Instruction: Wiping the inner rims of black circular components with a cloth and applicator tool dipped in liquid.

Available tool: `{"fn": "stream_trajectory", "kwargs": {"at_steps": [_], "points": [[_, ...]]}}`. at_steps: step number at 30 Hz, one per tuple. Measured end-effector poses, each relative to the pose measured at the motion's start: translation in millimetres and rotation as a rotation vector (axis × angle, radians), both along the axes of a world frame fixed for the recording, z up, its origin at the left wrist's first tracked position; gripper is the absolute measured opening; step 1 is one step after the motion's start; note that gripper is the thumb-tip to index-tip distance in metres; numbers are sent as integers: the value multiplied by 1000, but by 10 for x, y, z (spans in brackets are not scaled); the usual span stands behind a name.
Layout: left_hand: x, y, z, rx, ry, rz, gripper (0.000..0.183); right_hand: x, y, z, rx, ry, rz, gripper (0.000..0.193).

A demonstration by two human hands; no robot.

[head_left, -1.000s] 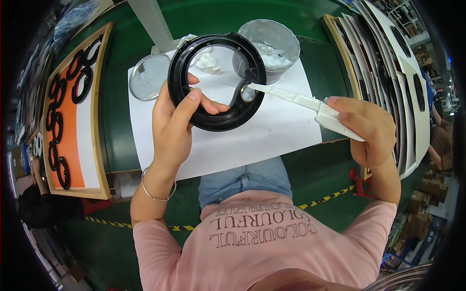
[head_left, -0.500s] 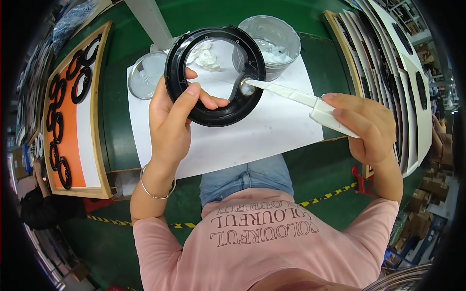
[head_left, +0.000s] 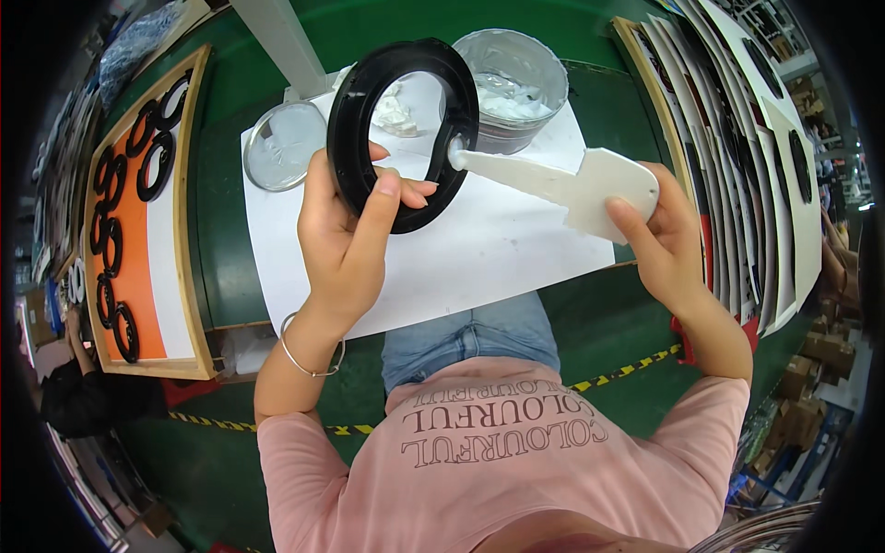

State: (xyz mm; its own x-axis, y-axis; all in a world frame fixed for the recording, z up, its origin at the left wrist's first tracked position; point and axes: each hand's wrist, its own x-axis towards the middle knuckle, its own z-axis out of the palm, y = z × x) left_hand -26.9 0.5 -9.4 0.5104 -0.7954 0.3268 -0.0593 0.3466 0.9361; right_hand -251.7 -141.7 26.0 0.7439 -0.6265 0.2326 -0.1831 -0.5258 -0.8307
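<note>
My left hand (head_left: 355, 221) grips a black plastic ring (head_left: 348, 138) by its lower left side, thumb in front and fingers through the opening. The ring is tilted, and a small round hole sits in its right inner side. My right hand (head_left: 662, 235) pinches a white flat spatula (head_left: 544, 181) by its broad end. The narrow tip touches the ring at the small hole, with some white paste (head_left: 455, 153) there. Behind the ring stands a clear tub (head_left: 544, 83) with white paste inside. A crumpled white tissue (head_left: 395, 112) shows partly through the ring.
White paper (head_left: 442, 276) covers the green table (head_left: 221, 258). A round clear lid (head_left: 281, 147) lies at its left. A wooden-framed tray (head_left: 198, 313) with several black rings stands at the left; stacked white boards (head_left: 737, 184) stand at the right. A grey post (head_left: 286, 41) rises behind.
The ring has turned more edge-on. My right hand has moved left and rolled the spatula, so its broad face now shows. The tip stays at the small hole.
</note>
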Motion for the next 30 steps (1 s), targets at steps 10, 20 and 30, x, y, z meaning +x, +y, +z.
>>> {"fn": "stream_trajectory", "kwargs": {"at_steps": [10, 20, 30], "points": [[19, -4, -44, 17, -13, 16, 18, 96, -1, -299, 969, -181, -162, 38], [163, 15, -56, 70, 410, 35, 20, 114, -605, -91, -1202, 96, 48, 29], [236, 63, -84, 18, 376, 90, 21, -432, -309, 153, -1211, 289, 76, 23]]}}
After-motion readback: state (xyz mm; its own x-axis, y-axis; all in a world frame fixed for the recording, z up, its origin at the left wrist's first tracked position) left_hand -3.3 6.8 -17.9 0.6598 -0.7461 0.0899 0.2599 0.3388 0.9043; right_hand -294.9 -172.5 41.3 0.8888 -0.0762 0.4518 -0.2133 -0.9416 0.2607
